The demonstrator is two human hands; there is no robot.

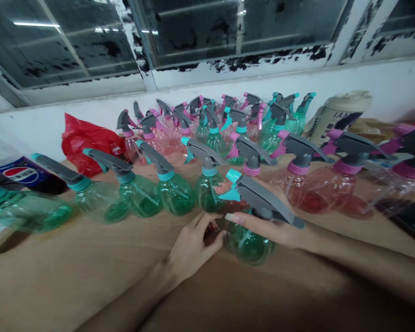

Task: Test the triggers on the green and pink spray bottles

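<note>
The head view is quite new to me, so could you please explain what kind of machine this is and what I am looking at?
There is no machine: these are a person's two bare hands, seen from a camera worn on the head, looking forward and down. The right hand has its fingers around the neck of a green spray bottle. The left hand is close beside it, fingers curled; whether it holds anything small is unclear. On the brown table, green bottles stand ahead to the left and pink bottles to the right, with more behind. A red bag lies at the back left.
</note>
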